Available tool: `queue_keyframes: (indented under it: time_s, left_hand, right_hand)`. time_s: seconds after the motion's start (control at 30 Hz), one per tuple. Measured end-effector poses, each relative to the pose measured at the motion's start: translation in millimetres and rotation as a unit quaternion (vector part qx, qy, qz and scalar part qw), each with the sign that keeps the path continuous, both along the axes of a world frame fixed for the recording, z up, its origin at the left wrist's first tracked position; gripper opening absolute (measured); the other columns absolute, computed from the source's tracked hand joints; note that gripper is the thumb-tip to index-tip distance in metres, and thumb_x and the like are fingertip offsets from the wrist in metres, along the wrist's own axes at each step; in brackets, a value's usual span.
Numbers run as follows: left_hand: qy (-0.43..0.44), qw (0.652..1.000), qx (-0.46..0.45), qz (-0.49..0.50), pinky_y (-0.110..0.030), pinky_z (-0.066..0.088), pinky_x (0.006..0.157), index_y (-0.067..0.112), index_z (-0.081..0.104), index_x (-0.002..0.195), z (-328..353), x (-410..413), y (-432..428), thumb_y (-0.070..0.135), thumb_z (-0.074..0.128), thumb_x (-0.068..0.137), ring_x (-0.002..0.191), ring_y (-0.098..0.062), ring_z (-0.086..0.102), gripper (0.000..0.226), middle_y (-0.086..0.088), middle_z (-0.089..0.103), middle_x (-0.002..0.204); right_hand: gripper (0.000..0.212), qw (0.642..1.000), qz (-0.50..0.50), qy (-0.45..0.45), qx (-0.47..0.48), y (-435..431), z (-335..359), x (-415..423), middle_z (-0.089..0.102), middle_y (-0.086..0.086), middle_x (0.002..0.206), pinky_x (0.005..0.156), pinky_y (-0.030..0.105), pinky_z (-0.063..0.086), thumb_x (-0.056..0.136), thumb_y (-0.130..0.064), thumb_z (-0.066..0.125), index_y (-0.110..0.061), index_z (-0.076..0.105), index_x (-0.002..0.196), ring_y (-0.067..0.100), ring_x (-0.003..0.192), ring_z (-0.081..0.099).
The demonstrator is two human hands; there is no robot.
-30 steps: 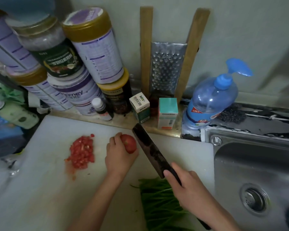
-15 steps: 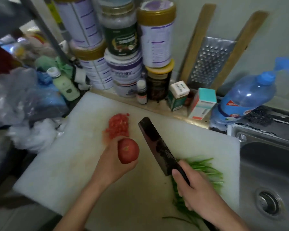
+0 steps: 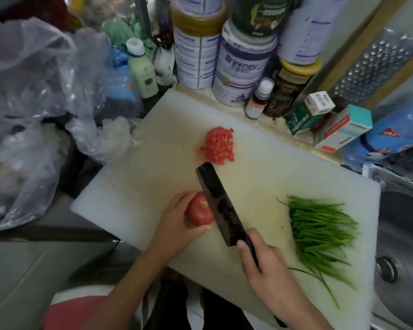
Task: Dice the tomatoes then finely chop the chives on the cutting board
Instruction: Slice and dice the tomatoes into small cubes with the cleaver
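Read the labels first: the white and purple tin [image 3: 241, 67] behind the cutting board [image 3: 138, 186] carries the word "Briffney"; print on the neighbouring tins, the small white-capped bottle [image 3: 258, 101], the green and white carton [image 3: 308, 113] and the teal and white box [image 3: 343, 127] is too blurred to read. The blue bottle [image 3: 396, 132] at the far right shows a red triangle on its label, with no legible text. Your left grip [image 3: 177, 225] is curled round a whole red tomato [image 3: 198, 211] and holds it on the board near the front edge. The tomato is smooth and uncut on its visible side, with a pale stem scar facing up. Your right grip [image 3: 265, 270] is clenched round the handle of a dark cleaver [image 3: 221, 206], and the blade stands against the tomato's right side; you cannot tell whether the edge has entered the skin. A pile of diced tomato [image 3: 218, 147] lies farther back on the board, just beyond the blade tip. The chives [image 3: 320, 232] lie as a loose uncut bundle on the right part of the board, apart from the cleaver.
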State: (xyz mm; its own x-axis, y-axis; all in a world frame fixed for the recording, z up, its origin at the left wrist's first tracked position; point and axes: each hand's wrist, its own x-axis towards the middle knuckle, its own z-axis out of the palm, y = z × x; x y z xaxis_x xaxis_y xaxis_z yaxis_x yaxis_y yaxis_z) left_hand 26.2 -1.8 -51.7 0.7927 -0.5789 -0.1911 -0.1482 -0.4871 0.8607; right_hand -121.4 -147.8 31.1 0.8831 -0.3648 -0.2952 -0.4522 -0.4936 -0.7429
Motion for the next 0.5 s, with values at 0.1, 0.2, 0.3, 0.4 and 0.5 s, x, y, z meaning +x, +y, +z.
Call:
queue_keyframes:
  time_s: [0.1, 0.2, 0.3, 0.4, 0.5]
  left_hand:
    - [0.011, 1.000, -0.004, -0.019, 0.002, 0.027, 0.098, 0.026, 0.041, 0.145, -4, 1, 5, 0.024, 0.085, 0.075, 0.125, 0.000, 0.042, 0.083, 0.015, 0.041, 0.137]
    - [0.037, 0.998, -0.017, -0.054, -0.009, 0.029, 0.109, 0.037, 0.028, 0.145, -7, 3, 12, 0.029, 0.078, 0.083, 0.132, 0.000, 0.039, 0.079, 0.017, 0.035, 0.144]
    - [0.085, 0.994, -0.040, -0.050, -0.021, 0.038, 0.110, 0.044, 0.030, 0.140, -5, 5, 17, 0.027, 0.077, 0.084, 0.130, 0.000, 0.046, 0.075, 0.016, 0.039, 0.145]
    - [0.123, 0.989, -0.074, -0.036, -0.002, 0.038, 0.092, 0.046, 0.041, 0.124, -6, 8, 20, 0.013, 0.081, 0.079, 0.112, 0.023, 0.048, 0.068, 0.027, 0.044, 0.131]
    - [0.132, 0.986, -0.087, -0.056, -0.002, 0.040, 0.091, 0.039, 0.049, 0.120, -6, 19, 22, 0.006, 0.081, 0.077, 0.113, 0.024, 0.047, 0.063, 0.026, 0.043, 0.134]
  right_hand:
    - [0.010, 1.000, -0.014, 0.015, -0.013, 10, -2, 3, 0.040, -0.006, 0.057, 0.051, 0.016, 0.026, 0.096, -0.037, 0.043, -0.030, 0.040, 0.089, 0.013, 0.057, 0.039]
    - [0.011, 0.999, -0.006, 0.029, -0.029, 17, -1, 9, 0.037, -0.009, 0.057, 0.049, 0.017, 0.025, 0.097, -0.037, 0.040, -0.027, 0.043, 0.096, 0.012, 0.059, 0.036]
    - [0.013, 0.999, 0.018, 0.021, -0.034, 19, 7, 13, 0.043, -0.006, 0.050, 0.046, 0.018, 0.026, 0.098, -0.033, 0.041, -0.022, 0.044, 0.092, 0.011, 0.049, 0.037]
    - [0.015, 0.997, 0.045, 0.040, -0.037, 19, 15, 9, 0.046, -0.010, 0.053, 0.047, 0.022, 0.026, 0.099, -0.033, 0.038, -0.028, 0.037, 0.084, 0.013, 0.049, 0.038]
    - [0.017, 0.995, 0.059, 0.055, -0.051, 17, 19, 7, 0.047, -0.013, 0.056, 0.049, 0.024, 0.027, 0.099, -0.033, 0.037, -0.032, 0.033, 0.082, 0.015, 0.053, 0.039]
